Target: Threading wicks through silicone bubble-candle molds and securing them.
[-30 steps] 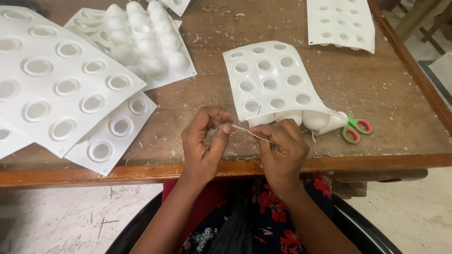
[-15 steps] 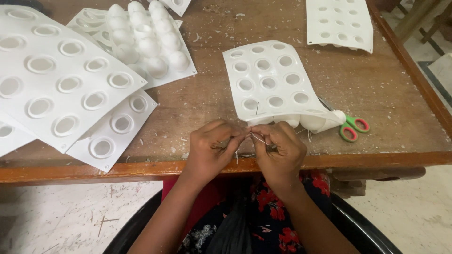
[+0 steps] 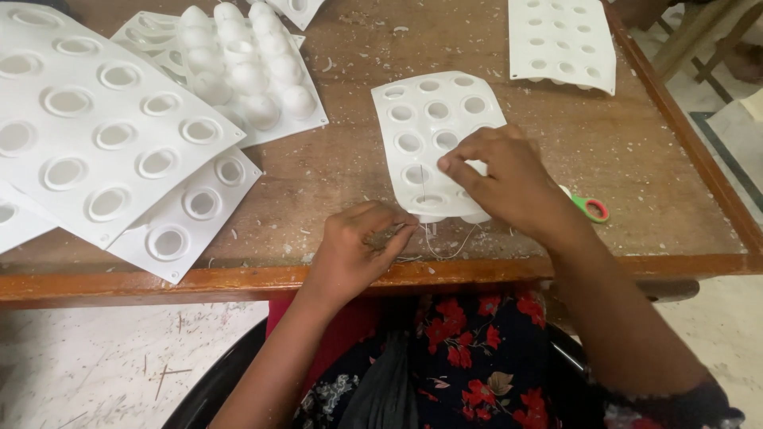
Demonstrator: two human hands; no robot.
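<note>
A white mould tray (image 3: 413, 107) with round holes lies on the wooden table in front of me. My right hand (image 3: 501, 179) rests over its near right part, fingertips pinched at a hole, apparently on a thin wick. My left hand (image 3: 358, 246) stays near the table's front edge, fingers closed on a small bundle of thin white wicks (image 3: 433, 246) whose loose ends trail toward the tray.
Green scissors with pink-lined handles (image 3: 590, 208) peek out right of my right hand. Large white mould trays (image 3: 95, 135) are stacked at the left, one turned dome-side up (image 3: 246, 71). Another tray (image 3: 560, 40) lies at the far right. Wax crumbs litter the table (image 3: 334, 167).
My right hand left the left hand at the table edge and moved up onto the tray. The left hand stayed low with the wicks.
</note>
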